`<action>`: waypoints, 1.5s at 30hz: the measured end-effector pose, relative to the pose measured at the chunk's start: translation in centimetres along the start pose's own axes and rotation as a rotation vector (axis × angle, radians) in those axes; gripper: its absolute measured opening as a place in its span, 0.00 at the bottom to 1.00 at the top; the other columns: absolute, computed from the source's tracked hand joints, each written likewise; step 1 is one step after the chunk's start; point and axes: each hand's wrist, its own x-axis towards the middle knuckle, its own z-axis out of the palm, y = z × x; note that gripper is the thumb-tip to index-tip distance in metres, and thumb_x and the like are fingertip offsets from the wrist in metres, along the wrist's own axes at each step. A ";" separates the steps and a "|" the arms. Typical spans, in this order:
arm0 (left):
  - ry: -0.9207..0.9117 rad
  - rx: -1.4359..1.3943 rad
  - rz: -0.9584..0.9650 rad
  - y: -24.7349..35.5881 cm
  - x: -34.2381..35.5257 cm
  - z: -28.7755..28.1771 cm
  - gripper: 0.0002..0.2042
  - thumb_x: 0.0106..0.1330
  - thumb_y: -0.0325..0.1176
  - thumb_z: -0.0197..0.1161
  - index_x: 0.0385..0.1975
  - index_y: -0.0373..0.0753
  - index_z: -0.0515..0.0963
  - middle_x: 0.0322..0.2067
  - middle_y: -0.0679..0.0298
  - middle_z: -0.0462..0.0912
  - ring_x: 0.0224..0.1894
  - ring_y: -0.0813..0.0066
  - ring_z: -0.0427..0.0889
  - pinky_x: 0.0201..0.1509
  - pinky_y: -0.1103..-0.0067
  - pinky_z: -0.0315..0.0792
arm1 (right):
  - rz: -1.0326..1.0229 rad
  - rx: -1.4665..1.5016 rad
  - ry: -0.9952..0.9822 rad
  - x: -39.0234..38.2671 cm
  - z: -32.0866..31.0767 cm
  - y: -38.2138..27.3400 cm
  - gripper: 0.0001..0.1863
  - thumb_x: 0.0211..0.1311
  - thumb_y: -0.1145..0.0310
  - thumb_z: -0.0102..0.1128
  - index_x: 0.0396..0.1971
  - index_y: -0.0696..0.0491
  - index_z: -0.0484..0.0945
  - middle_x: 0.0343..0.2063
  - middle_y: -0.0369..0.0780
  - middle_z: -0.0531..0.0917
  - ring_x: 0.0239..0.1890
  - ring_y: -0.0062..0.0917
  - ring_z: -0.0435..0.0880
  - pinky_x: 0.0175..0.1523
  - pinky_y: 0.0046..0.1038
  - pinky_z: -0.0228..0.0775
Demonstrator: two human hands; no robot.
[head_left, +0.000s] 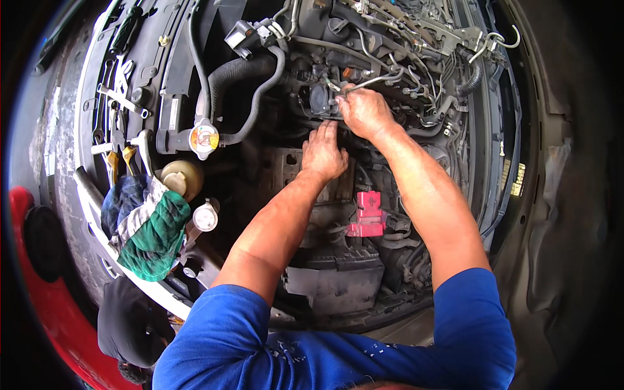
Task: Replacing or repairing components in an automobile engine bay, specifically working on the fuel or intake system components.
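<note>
Yellow label [207,138] on radiator cap [203,154]; cloth [159,234] along left edge of engine bay [157,40]. Right hand [365,112] curled beside black part [319,100], left hand [323,153] apart; grips unclear.

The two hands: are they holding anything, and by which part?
Can't tell: the right hand curls beside a round black part, the left hand near it; neither grip shows clearly.

Round engine part [320,99], far centre: dark grey to black. Block [370,214], right of centre: pinkish red. Box [335,283], near centre: dark grey. Cloth [153,240], left: green, off-white and dark blue, green area quilted. Radiator cap [203,155], left: silver, label [204,138] yellow and orange. Wrench [123,101], far left: silver. Car [71,328], near left: red. Shirt [383,370], near: blue, scattered white flecks.
</note>
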 end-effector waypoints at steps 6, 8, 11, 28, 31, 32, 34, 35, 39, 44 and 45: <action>0.020 -0.011 0.024 -0.2 -0.1 0.3 0.36 0.53 0.36 0.64 0.65 0.36 0.60 0.66 0.55 0.62 0.64 0.52 0.65 0.64 0.58 0.64 | -0.033 -0.055 0.036 0.2 1.1 -0.1 0.13 0.64 0.61 0.56 0.32 0.58 0.78 0.27 0.51 0.83 0.32 0.49 0.83 0.39 0.44 0.76; 0.027 -0.012 0.005 -0.7 -0.2 0.3 0.37 0.53 0.36 0.65 0.64 0.34 0.60 0.65 0.52 0.64 0.64 0.50 0.64 0.65 0.58 0.63 | -0.034 -0.093 0.021 0.0 1.4 -1.5 0.15 0.65 0.61 0.55 0.31 0.59 0.79 0.32 0.50 0.84 0.33 0.48 0.84 0.41 0.43 0.78; 0.014 -0.020 0.014 -0.2 -0.1 0.2 0.37 0.52 0.36 0.65 0.64 0.34 0.60 0.64 0.51 0.64 0.64 0.49 0.64 0.66 0.59 0.63 | 0.052 -0.117 -0.041 0.2 2.3 -0.5 0.15 0.65 0.60 0.53 0.33 0.57 0.81 0.34 0.49 0.84 0.35 0.47 0.85 0.43 0.42 0.78; 0.066 -0.246 -0.376 -7.6 8.2 1.0 0.31 0.57 0.30 0.57 0.62 0.26 0.59 0.49 0.35 0.77 0.53 0.43 0.77 0.59 0.63 0.71 | 0.217 0.065 0.035 -1.1 3.7 2.9 0.14 0.64 0.61 0.57 0.31 0.59 0.79 0.27 0.54 0.82 0.33 0.51 0.83 0.40 0.44 0.75; -0.028 -0.233 -0.322 -8.2 10.2 1.8 0.36 0.56 0.30 0.57 0.66 0.26 0.53 0.49 0.36 0.77 0.54 0.44 0.78 0.59 0.64 0.71 | 0.265 0.076 0.116 -1.3 4.1 3.5 0.14 0.63 0.61 0.59 0.31 0.59 0.78 0.26 0.54 0.82 0.34 0.53 0.82 0.40 0.45 0.74; -0.034 -0.274 -0.316 -8.5 10.6 2.2 0.38 0.56 0.29 0.57 0.68 0.28 0.51 0.49 0.36 0.77 0.55 0.45 0.77 0.60 0.64 0.71 | 0.342 0.106 0.076 -1.4 4.2 3.7 0.14 0.64 0.60 0.58 0.34 0.58 0.78 0.28 0.54 0.82 0.35 0.52 0.82 0.42 0.45 0.75; -0.011 -0.347 -0.304 -11.3 11.0 3.0 0.40 0.56 0.29 0.57 0.71 0.33 0.48 0.53 0.38 0.76 0.57 0.46 0.76 0.61 0.66 0.70 | 0.394 0.176 -0.002 -0.8 4.1 3.1 0.15 0.64 0.58 0.57 0.38 0.56 0.78 0.31 0.55 0.83 0.38 0.53 0.82 0.45 0.45 0.74; -0.023 -0.394 -0.295 -12.0 11.3 3.4 0.41 0.56 0.29 0.58 0.71 0.35 0.48 0.54 0.38 0.75 0.58 0.47 0.75 0.62 0.67 0.70 | 0.399 0.199 -0.033 -0.6 3.9 3.5 0.15 0.64 0.59 0.57 0.40 0.56 0.78 0.33 0.55 0.83 0.40 0.53 0.82 0.46 0.45 0.74; 0.021 -0.327 -0.119 -11.2 11.6 6.7 0.39 0.58 0.29 0.58 0.71 0.34 0.48 0.60 0.39 0.70 0.62 0.49 0.72 0.65 0.70 0.67 | 0.506 0.204 -0.035 -2.1 3.5 6.9 0.16 0.63 0.58 0.59 0.40 0.57 0.78 0.35 0.55 0.83 0.42 0.51 0.82 0.49 0.44 0.74; -0.084 -0.301 -0.155 -17.4 12.0 4.8 0.39 0.60 0.28 0.58 0.71 0.34 0.49 0.61 0.41 0.69 0.61 0.51 0.73 0.65 0.71 0.67 | 0.490 0.321 -0.038 -1.0 3.5 5.7 0.15 0.58 0.60 0.65 0.38 0.57 0.80 0.30 0.51 0.85 0.37 0.42 0.86 0.47 0.36 0.77; -0.074 -0.345 -0.166 -13.7 11.7 6.1 0.38 0.60 0.29 0.58 0.71 0.34 0.50 0.61 0.41 0.69 0.61 0.52 0.74 0.64 0.72 0.67 | 0.615 0.185 0.074 -3.2 2.3 8.2 0.13 0.58 0.62 0.68 0.33 0.57 0.82 0.25 0.42 0.84 0.28 0.27 0.83 0.39 0.30 0.76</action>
